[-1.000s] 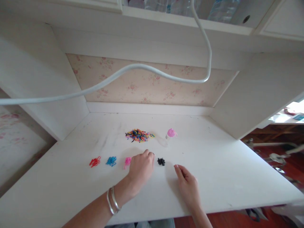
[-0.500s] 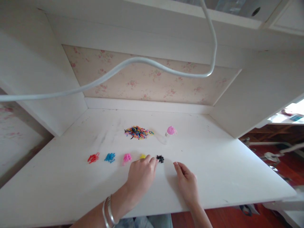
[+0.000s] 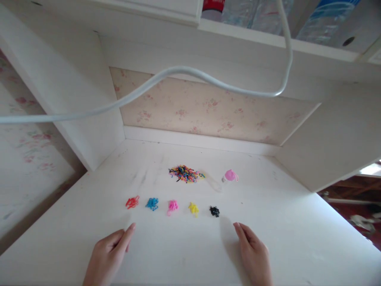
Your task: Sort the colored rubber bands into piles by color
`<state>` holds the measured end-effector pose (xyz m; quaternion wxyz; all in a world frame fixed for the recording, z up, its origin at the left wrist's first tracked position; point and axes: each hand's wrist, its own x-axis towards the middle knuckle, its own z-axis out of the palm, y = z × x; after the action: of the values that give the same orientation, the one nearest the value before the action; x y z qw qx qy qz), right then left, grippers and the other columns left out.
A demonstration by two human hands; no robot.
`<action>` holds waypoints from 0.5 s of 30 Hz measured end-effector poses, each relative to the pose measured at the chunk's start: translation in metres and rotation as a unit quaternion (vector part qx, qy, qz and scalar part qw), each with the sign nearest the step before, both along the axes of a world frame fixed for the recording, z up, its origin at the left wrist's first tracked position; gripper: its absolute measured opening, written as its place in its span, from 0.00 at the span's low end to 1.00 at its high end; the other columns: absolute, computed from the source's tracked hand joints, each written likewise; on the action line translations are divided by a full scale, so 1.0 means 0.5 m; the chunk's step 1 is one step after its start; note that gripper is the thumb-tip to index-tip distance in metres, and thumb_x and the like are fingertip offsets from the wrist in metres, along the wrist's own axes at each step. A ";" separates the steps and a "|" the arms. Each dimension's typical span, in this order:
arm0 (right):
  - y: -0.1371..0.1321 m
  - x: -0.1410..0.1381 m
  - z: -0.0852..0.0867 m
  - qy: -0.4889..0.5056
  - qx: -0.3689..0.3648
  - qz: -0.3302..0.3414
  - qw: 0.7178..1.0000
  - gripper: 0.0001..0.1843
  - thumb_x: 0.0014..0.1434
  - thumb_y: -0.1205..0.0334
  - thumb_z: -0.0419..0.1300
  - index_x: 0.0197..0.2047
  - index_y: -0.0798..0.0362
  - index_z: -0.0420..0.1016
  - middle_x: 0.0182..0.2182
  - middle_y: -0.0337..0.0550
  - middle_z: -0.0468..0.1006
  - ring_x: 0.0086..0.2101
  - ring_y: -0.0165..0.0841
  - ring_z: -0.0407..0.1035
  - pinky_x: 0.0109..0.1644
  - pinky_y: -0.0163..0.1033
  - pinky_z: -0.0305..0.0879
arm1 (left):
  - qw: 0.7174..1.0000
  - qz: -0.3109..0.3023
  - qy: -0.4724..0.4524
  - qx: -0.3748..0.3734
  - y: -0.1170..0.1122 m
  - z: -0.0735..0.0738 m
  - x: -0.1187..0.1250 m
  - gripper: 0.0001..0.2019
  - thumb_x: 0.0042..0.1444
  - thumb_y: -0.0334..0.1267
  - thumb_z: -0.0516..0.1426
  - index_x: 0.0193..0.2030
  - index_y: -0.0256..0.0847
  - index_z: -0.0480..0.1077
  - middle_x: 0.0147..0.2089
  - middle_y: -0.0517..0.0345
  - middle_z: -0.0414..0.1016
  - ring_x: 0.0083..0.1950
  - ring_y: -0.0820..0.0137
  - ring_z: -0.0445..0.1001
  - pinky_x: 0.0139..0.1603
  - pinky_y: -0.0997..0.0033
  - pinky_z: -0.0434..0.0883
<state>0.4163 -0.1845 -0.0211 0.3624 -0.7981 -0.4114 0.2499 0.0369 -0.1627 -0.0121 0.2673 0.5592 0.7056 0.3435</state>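
Observation:
My left hand (image 3: 110, 252) is closed at the front left, with the thumb against the curled fingers and nothing visible in them. It is nearest to a small pile of red rubber bands (image 3: 132, 202). Closed too, with thumb and fingertips together, my right hand (image 3: 253, 250) rests to the right of a pile of black rubber bands (image 3: 214, 211); nothing shows in its fingers. Between these piles, in a row, lie blue rubber bands (image 3: 152, 203), pink rubber bands (image 3: 172, 206) and yellow rubber bands (image 3: 193, 208). A larger mixed-colour heap of rubber bands (image 3: 185, 174) lies farther back.
A small pink object (image 3: 231, 175) with a pale end lies right of the mixed heap. All of it is on a white desktop (image 3: 184, 254) between side panels. A white cable (image 3: 181, 70) hangs across the view. Plastic bottles (image 3: 327, 20) stand on the shelf above.
My left hand has moved left and back toward me, away from the yellow pile, which is now uncovered. My right hand keeps its pinched shape. The view has shifted.

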 end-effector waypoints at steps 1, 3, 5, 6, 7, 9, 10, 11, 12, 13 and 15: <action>0.001 -0.002 0.002 -0.004 0.000 -0.003 1.000 0.25 0.53 0.38 0.54 0.41 0.50 0.78 0.40 0.43 0.80 0.41 0.40 0.71 0.40 0.34 0.62 | 1.000 0.006 -0.022 -0.004 -0.003 -0.006 -0.008 0.25 0.54 0.56 0.52 0.16 0.42 0.52 0.16 0.67 0.49 0.19 0.76 0.55 0.22 0.78 0.56; 0.005 -0.005 0.005 -0.011 0.004 -0.008 1.000 0.25 0.53 0.39 0.55 0.40 0.50 0.78 0.39 0.43 0.80 0.41 0.39 0.71 0.41 0.34 0.62 | 0.998 0.003 -0.062 -0.003 -0.005 -0.012 -0.015 0.24 0.54 0.56 0.51 0.17 0.42 0.51 0.17 0.67 0.49 0.20 0.76 0.55 0.23 0.78 0.56; 0.011 -0.009 0.009 -0.009 0.014 -0.009 1.000 0.26 0.52 0.39 0.56 0.40 0.52 0.79 0.36 0.43 0.80 0.39 0.39 0.71 0.39 0.34 0.62 | 0.996 -0.006 -0.090 0.001 -0.006 -0.013 -0.016 0.24 0.55 0.55 0.51 0.17 0.42 0.51 0.18 0.67 0.48 0.21 0.76 0.54 0.24 0.77 0.55; 0.015 -0.011 0.012 -0.003 0.018 -0.011 1.000 0.27 0.51 0.39 0.56 0.40 0.53 0.79 0.33 0.43 0.79 0.36 0.38 0.71 0.37 0.34 0.62 | 0.995 -0.011 -0.101 0.004 -0.007 -0.013 -0.017 0.24 0.55 0.55 0.51 0.17 0.41 0.52 0.18 0.67 0.49 0.21 0.76 0.54 0.24 0.77 0.55; 0.019 -0.014 0.015 0.007 0.020 -0.016 1.000 0.28 0.51 0.39 0.56 0.41 0.55 0.79 0.28 0.42 0.78 0.32 0.36 0.70 0.32 0.34 0.62 | 0.994 -0.015 -0.110 0.009 -0.008 -0.013 -0.017 0.24 0.56 0.54 0.51 0.18 0.41 0.52 0.18 0.67 0.49 0.21 0.76 0.54 0.25 0.77 0.55; 0.027 -0.026 0.024 0.026 0.022 -0.020 0.999 0.30 0.52 0.38 0.56 0.43 0.57 0.78 0.20 0.38 0.73 0.24 0.32 0.65 0.25 0.33 0.57 | 0.992 -0.015 -0.125 0.020 -0.010 -0.012 -0.019 0.23 0.57 0.52 0.52 0.18 0.41 0.53 0.19 0.66 0.50 0.22 0.76 0.54 0.26 0.77 0.55; 0.033 -0.037 0.031 0.027 0.022 -0.012 0.999 0.31 0.53 0.38 0.55 0.44 0.57 0.78 0.18 0.36 0.70 0.22 0.31 0.62 0.23 0.33 0.55 | 0.991 -0.014 -0.132 0.026 -0.012 -0.012 -0.020 0.22 0.57 0.51 0.52 0.18 0.41 0.53 0.19 0.66 0.51 0.23 0.76 0.55 0.26 0.77 0.55; 0.040 -0.050 0.041 0.020 0.024 0.007 0.999 0.30 0.53 0.38 0.55 0.43 0.57 0.78 0.17 0.35 0.69 0.21 0.30 0.61 0.23 0.33 0.53 | 0.990 -0.014 -0.137 0.030 -0.013 -0.011 -0.021 0.22 0.57 0.51 0.52 0.18 0.41 0.54 0.19 0.66 0.51 0.23 0.76 0.55 0.26 0.76 0.55; 0.048 -0.067 0.052 0.002 0.022 0.034 0.999 0.29 0.54 0.38 0.54 0.43 0.56 0.78 0.17 0.35 0.68 0.21 0.29 0.60 0.23 0.32 0.53 | 0.989 -0.016 -0.141 0.035 -0.015 -0.011 -0.022 0.22 0.58 0.50 0.52 0.18 0.41 0.54 0.19 0.66 0.52 0.23 0.76 0.55 0.27 0.76 0.55; 0.059 -0.087 0.066 -0.025 0.015 0.060 0.998 0.29 0.54 0.38 0.53 0.41 0.54 0.78 0.17 0.34 0.68 0.20 0.29 0.60 0.22 0.32 0.51 | 0.989 -0.018 -0.145 0.038 -0.016 -0.011 -0.023 0.22 0.58 0.50 0.52 0.18 0.41 0.54 0.19 0.66 0.52 0.23 0.76 0.55 0.27 0.76 0.55; 0.088 -0.134 0.096 -0.089 0.007 0.110 0.990 0.27 0.56 0.38 0.51 0.36 0.52 0.79 0.18 0.35 0.70 0.20 0.29 0.62 0.23 0.33 0.51 | 0.988 -0.027 -0.149 0.041 -0.018 -0.010 -0.024 0.22 0.58 0.49 0.52 0.18 0.41 0.54 0.19 0.66 0.53 0.23 0.76 0.55 0.27 0.76 0.56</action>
<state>0.3492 -0.1404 0.0271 0.3001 -0.7648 -0.5285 0.2136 0.0249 -0.1716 -0.0170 0.3553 0.5311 0.6277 0.4445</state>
